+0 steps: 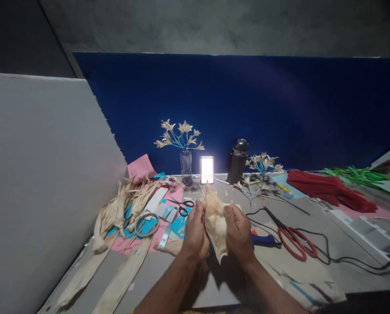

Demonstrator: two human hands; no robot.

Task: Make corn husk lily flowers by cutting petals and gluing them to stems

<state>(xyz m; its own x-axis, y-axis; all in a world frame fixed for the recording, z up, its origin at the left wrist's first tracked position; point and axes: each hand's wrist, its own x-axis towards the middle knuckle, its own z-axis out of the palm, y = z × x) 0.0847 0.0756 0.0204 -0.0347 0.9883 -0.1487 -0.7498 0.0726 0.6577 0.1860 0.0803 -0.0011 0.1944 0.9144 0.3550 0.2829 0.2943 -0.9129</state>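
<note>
White board [34, 174] at left, blue backdrop [279, 104] behind, grey tabletop [348, 244]. Corn husk pile [129, 200], tape ring [147, 224] and black scissors [182, 206] on pink and blue paper scraps. Glass vase [186, 168] of husk flowers, glowing lamp [207, 169] and dark flask [238, 161] at back. Left hand [194, 233] and right hand [238, 233] gripping one dried husk [215, 222], upright between them at centre. Red scissors [293, 242], red cloth [328, 187] at right.

I count two hands, left hand [195, 231] and right hand [239, 231], and one husk [215, 220]. Two scissors: black pair [182, 206], red pair [294, 243]. Two flower sprays: tall spray [180, 135], low spray [263, 163]. One vase [186, 168], one flask [238, 162], one lamp [207, 169], one tape ring [139, 227], one red cloth [328, 189].
</note>
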